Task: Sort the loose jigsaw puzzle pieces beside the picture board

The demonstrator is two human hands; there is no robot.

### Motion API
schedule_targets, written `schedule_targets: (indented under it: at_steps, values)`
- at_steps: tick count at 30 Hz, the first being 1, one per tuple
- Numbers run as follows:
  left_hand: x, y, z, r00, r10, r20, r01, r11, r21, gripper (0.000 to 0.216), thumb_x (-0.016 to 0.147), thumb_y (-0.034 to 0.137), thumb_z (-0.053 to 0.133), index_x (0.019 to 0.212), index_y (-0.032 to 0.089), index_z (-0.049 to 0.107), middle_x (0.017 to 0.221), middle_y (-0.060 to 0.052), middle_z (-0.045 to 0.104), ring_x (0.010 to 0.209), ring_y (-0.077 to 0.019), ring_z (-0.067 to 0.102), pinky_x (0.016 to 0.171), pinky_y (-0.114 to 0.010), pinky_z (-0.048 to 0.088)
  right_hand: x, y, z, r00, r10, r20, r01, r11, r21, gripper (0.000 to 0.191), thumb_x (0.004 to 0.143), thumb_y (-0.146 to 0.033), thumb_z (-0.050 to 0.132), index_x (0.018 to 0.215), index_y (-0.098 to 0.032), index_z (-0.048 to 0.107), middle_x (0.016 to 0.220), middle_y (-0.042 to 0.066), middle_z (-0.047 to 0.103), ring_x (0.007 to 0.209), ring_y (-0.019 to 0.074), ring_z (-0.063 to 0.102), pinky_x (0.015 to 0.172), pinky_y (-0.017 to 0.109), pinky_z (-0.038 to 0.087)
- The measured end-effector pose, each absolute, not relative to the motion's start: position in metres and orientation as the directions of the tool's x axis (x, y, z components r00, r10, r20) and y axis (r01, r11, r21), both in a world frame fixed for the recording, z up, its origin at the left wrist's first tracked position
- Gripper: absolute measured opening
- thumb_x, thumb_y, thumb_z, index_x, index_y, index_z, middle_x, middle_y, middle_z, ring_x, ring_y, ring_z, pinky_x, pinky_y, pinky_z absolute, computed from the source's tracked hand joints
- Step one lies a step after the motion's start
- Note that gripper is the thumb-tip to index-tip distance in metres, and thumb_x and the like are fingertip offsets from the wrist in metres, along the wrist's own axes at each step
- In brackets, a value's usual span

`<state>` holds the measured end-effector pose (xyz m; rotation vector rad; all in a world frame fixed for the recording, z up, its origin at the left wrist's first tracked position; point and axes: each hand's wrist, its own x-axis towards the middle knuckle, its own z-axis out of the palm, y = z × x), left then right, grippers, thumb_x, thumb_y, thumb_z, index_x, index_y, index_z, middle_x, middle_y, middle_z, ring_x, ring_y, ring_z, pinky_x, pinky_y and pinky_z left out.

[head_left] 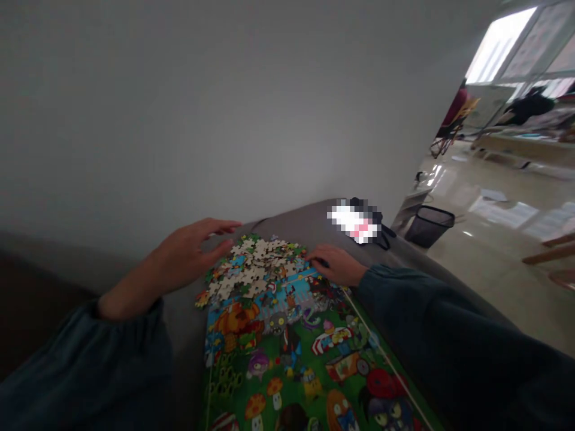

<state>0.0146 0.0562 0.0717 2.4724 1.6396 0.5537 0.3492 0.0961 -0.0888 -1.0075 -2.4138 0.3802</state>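
A heap of loose jigsaw puzzle pieces (251,269), many with pale backs up, covers the far end of a colourful cartoon picture sheet (291,353). My left hand (193,251) hovers at the heap's left side, its fingers stretched out and thumb apart, with nothing in it. At the right edge of the heap, my right hand (339,264) has its fingers curled down, the tips together by the pieces. Whatever lies between those fingertips is too small to make out. The sheet shows zombies, mushrooms and plants on green, with a thin pale line along its right side.
The sheet lies on a grey padded surface (305,221) against a plain wall (224,108). Behind my right hand is a blurred-out bright object (354,221) with a dark strap. A black mesh bin (429,224) stands on the shiny floor to the right.
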Motion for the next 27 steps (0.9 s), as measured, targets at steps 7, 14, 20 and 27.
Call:
schedule_targets:
  at_steps: [7, 14, 20, 27]
  values:
    - [-0.02, 0.041, -0.027, 0.011, 0.959, 0.283, 0.939, -0.107, 0.328, 0.043, 0.09, 0.038, 0.036, 0.107, 0.019, 0.07, 0.113, -0.01, 0.07, 0.102, -0.0252, 0.066, 0.095, -0.041, 0.056, 0.361, 0.095, -0.091, -0.68, 0.656, 0.327, 0.522, 0.747, -0.411, 0.029, 0.097, -0.02, 0.047, 0.114, -0.018, 0.07, 0.107, 0.013, 0.068, 0.1, 0.0258, 0.062, 0.095, 0.045, 0.049]
    - [-0.038, 0.028, -0.055, 0.045, 0.972, 0.232, 0.943, -0.118, 0.311, 0.049, 0.089, 0.054, 0.045, 0.112, 0.02, 0.07, 0.124, -0.013, 0.066, 0.12, -0.0304, 0.06, 0.114, -0.049, 0.042, 0.366, 0.092, -0.09, -0.689, 0.66, 0.299, 0.522, 0.739, -0.425, 0.026, 0.097, -0.02, 0.05, 0.113, -0.021, 0.07, 0.105, 0.011, 0.066, 0.1, 0.025, 0.061, 0.094, 0.044, 0.05]
    - [-0.063, 0.018, -0.055, 0.131, 0.985, 0.109, 0.927, -0.161, 0.338, 0.071, 0.088, 0.075, 0.042, 0.128, 0.02, 0.064, 0.131, -0.012, 0.066, 0.122, -0.0307, 0.061, 0.11, -0.047, 0.046, 0.365, 0.09, -0.091, -0.673, 0.68, 0.291, 0.527, 0.717, -0.456, 0.025, 0.098, -0.021, 0.05, 0.113, -0.023, 0.07, 0.104, 0.01, 0.067, 0.1, 0.0236, 0.063, 0.093, 0.043, 0.052]
    - [-0.069, 0.019, -0.065, 0.177, 0.982, 0.067, 0.924, -0.189, 0.331, 0.056, 0.086, 0.067, 0.056, 0.121, 0.026, 0.071, 0.113, -0.009, 0.072, 0.104, -0.0277, 0.066, 0.096, -0.042, 0.053, 0.362, 0.088, -0.1, -0.626, 0.724, 0.29, 0.571, 0.679, -0.462, 0.024, 0.098, -0.03, 0.052, 0.114, -0.026, 0.07, 0.108, 0.011, 0.069, 0.102, 0.0261, 0.065, 0.091, 0.049, 0.053]
